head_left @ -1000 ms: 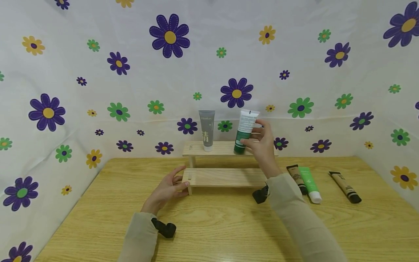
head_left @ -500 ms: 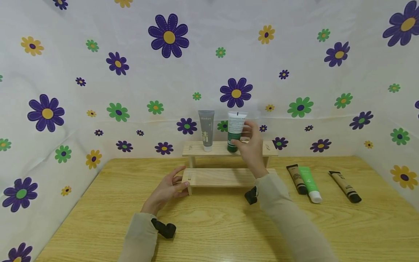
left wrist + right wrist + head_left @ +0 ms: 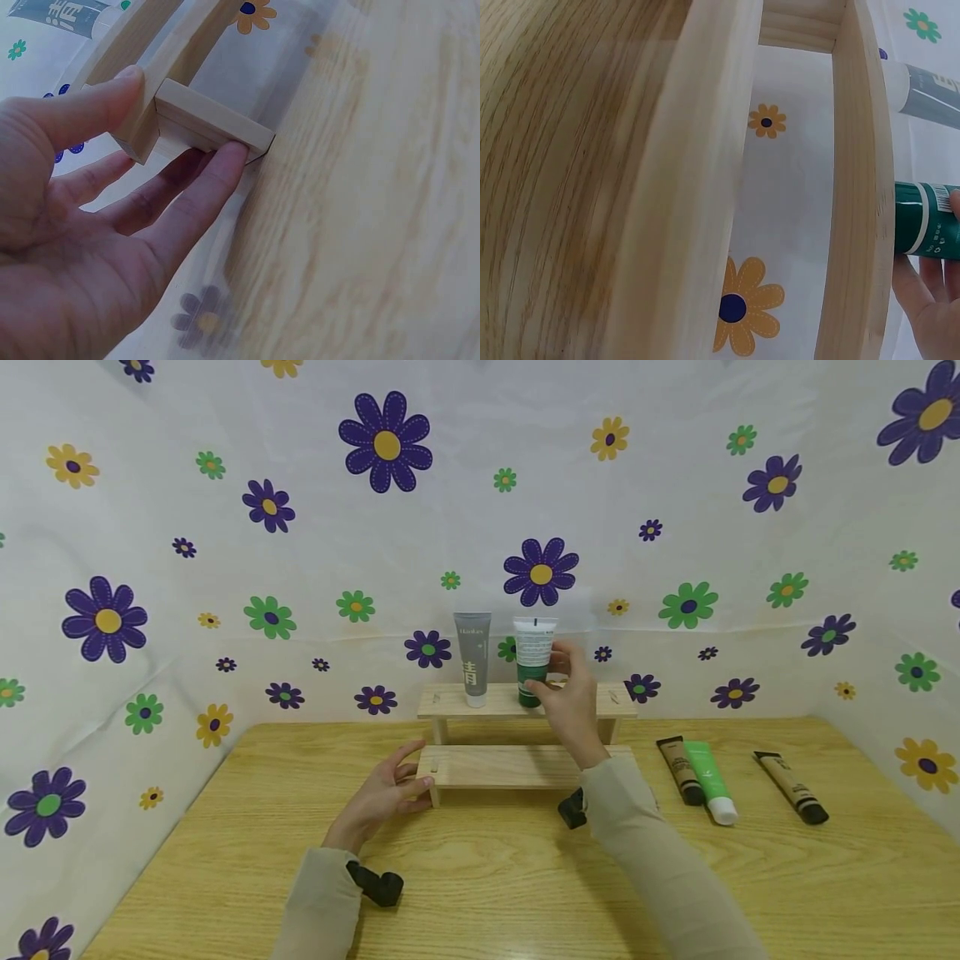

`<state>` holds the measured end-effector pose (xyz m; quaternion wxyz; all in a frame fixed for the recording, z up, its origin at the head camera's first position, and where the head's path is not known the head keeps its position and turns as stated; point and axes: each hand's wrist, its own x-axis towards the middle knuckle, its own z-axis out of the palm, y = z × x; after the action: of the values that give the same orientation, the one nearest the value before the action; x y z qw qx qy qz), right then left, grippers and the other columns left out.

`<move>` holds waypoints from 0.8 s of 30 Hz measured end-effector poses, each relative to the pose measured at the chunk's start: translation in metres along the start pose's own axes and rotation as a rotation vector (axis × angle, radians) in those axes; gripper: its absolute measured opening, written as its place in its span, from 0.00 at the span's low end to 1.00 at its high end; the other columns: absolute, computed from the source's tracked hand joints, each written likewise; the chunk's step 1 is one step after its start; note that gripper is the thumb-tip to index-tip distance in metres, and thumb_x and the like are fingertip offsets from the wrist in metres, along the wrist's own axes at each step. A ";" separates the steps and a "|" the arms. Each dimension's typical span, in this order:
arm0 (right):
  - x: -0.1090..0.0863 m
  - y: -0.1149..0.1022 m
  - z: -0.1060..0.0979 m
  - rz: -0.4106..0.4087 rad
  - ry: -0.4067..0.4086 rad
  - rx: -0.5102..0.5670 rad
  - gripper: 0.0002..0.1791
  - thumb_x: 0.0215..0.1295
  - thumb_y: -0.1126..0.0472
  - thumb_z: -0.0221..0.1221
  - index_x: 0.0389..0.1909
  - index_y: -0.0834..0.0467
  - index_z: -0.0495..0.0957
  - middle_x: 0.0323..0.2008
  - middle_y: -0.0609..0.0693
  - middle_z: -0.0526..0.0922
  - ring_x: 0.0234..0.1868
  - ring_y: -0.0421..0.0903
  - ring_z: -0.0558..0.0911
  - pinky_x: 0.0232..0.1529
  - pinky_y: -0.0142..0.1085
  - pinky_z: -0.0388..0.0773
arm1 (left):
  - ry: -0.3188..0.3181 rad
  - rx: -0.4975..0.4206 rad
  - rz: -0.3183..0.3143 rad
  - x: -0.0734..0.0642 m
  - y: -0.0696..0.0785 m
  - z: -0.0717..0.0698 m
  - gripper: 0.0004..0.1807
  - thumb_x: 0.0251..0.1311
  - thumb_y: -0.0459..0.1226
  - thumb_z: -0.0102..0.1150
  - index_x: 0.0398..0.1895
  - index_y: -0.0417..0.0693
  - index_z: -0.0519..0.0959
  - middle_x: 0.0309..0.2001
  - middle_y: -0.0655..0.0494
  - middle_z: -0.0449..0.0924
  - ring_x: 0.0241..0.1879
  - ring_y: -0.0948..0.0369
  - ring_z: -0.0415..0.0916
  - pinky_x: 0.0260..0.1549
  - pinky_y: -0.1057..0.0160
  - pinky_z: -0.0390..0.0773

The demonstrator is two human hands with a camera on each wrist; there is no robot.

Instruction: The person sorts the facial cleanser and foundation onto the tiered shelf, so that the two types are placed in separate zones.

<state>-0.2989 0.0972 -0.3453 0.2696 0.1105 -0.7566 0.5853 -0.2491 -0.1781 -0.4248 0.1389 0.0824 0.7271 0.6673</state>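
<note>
- Tube [image 3: 533, 662]: one of five, white above, dark green below
- Right hand [image 3: 573, 704]: pinches it; base contact hard to judge
- Left hand [image 3: 381, 792]: grips lower shelf [image 3: 510, 767], one of two

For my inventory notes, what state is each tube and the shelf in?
Grey tube with white cap: upright, cap down.
White-and-dark-green tube: upright, gripped by right hand.
Brown tube with black cap: lying, capped.
Light-green tube with white cap: lying, capped.
Tan tube with black cap: lying, capped.
Pale wooden two-tier shelf: standing, left end held by left hand.
</note>
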 end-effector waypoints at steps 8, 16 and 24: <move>0.002 0.000 -0.014 0.053 -0.090 0.011 0.34 0.61 0.77 0.66 0.66 0.69 0.63 0.58 0.67 0.73 0.57 0.63 0.76 0.59 0.53 0.77 | -0.001 -0.002 0.000 0.000 0.000 0.001 0.38 0.73 0.26 0.52 0.81 0.42 0.49 0.68 0.27 0.64 0.61 0.38 0.73 0.55 0.43 0.78; 0.009 0.000 -0.039 0.133 -0.093 -0.033 0.33 0.61 0.76 0.65 0.66 0.71 0.64 0.55 0.67 0.75 0.56 0.61 0.78 0.57 0.53 0.78 | 0.006 0.001 -0.007 0.000 0.000 0.000 0.38 0.74 0.26 0.51 0.82 0.43 0.49 0.68 0.27 0.63 0.61 0.37 0.72 0.56 0.43 0.78; 0.015 -0.010 -0.066 0.263 -0.200 -0.028 0.35 0.66 0.74 0.63 0.70 0.71 0.59 0.60 0.69 0.72 0.59 0.61 0.77 0.56 0.40 0.80 | 0.029 0.007 -0.013 0.001 0.000 0.002 0.38 0.73 0.26 0.54 0.81 0.43 0.51 0.66 0.28 0.66 0.60 0.39 0.74 0.54 0.46 0.80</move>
<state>-0.2876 0.1588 -0.3176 0.1154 0.0644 -0.7956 0.5912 -0.2498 -0.1754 -0.4253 0.1327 0.0685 0.7319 0.6649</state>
